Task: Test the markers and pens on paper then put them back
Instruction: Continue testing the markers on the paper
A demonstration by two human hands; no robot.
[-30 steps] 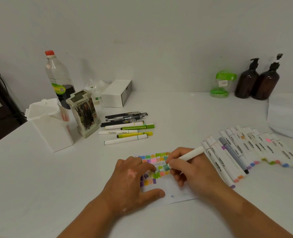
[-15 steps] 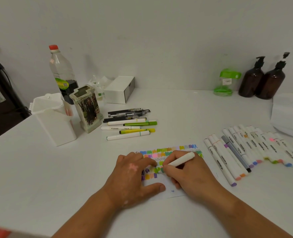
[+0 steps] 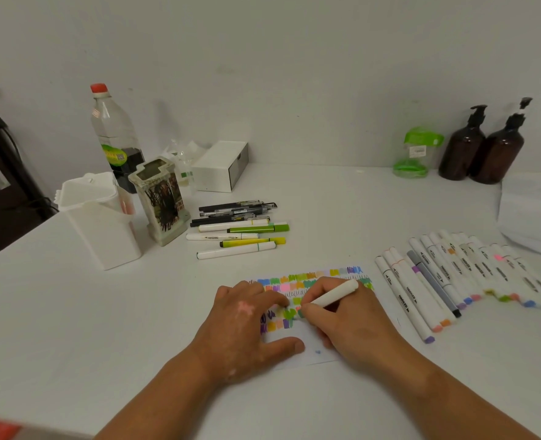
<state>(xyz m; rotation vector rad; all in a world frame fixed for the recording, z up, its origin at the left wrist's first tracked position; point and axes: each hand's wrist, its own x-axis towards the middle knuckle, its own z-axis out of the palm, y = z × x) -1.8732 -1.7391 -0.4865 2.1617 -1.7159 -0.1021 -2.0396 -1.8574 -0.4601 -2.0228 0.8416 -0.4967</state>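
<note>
White marker [image 3: 332, 295] tip has moved lower on paper [image 3: 310, 355].

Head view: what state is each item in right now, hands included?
Left hand: flat, pressing the paper.
Right hand: grips the white marker.
White marker: tilted, tip end at the paper.
Paper: lying flat, partly covered in colour swatches.
Marker row: capped, lying side by side.
Pens: lying loose in a pile.
Plastic bottle: upright, red cap on.

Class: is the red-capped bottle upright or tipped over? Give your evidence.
Upright: the red-capped bottle stands vertical, neck uppermost, with dark liquid settled level at the bottom.
</note>
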